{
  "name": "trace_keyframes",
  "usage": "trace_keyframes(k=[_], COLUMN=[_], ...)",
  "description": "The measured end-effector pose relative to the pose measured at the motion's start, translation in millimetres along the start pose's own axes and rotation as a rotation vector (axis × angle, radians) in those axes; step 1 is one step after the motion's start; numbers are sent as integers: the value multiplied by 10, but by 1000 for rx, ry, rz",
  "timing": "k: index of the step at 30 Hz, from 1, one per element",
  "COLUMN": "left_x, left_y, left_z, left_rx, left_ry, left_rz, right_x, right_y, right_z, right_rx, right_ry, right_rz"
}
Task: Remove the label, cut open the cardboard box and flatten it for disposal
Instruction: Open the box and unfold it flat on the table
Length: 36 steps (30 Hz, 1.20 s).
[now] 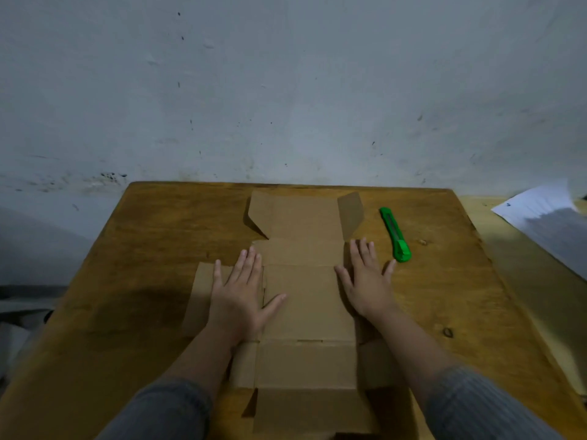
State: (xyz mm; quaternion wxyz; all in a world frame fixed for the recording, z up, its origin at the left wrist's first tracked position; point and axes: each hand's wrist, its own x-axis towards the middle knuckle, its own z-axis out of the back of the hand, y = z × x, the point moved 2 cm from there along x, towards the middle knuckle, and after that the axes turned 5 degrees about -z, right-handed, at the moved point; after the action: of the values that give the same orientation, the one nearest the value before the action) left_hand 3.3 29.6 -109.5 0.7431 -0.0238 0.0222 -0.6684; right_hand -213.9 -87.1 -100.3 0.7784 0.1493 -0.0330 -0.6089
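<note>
You are pressing the brown cardboard box [306,300] flat on the bench [444,281], left hand [241,293] and right hand [368,281] spread wide; one far flap is sticking up.

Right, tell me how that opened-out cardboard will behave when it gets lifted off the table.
The cardboard will probably hinge along its creases rather than lift as one stiff sheet. The far right flap stands up already, so panels may spring back once the left hand and right hand release. It looks thin, so likely light.
</note>
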Motion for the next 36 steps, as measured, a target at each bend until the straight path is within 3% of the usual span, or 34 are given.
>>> trace_keyframes(k=[5, 9, 13, 17, 21, 28, 33, 36], left_x=[158, 171, 196, 109, -170, -540, -523, -469], left_y=[86, 66, 80, -26, -194, -186, -194, -183], left_z=[-25, -16, 3, 202, 289, 68, 59, 23], left_rx=[10, 44, 37, 8, -1, -53, -94, -100], left_ry=[-51, -57, 17, 78, 89, 87, 6, -9], left_rz=[-49, -40, 1, -62, -48, 118, 129, 124], right_x=[566, 888, 1022, 1023, 909, 754, 614, 491], right_y=[185, 260, 244, 187, 159, 165, 143, 112], right_z=[343, 532, 549, 574, 639, 736, 850, 860], right_rx=[357, 555, 648, 1028, 1259, 1299, 1005, 1115], right_ry=[-283, -182, -204, -194, -189, -192, -265, -227], right_rz=[-51, -264, -369, -411, -471, -474, -387, -350])
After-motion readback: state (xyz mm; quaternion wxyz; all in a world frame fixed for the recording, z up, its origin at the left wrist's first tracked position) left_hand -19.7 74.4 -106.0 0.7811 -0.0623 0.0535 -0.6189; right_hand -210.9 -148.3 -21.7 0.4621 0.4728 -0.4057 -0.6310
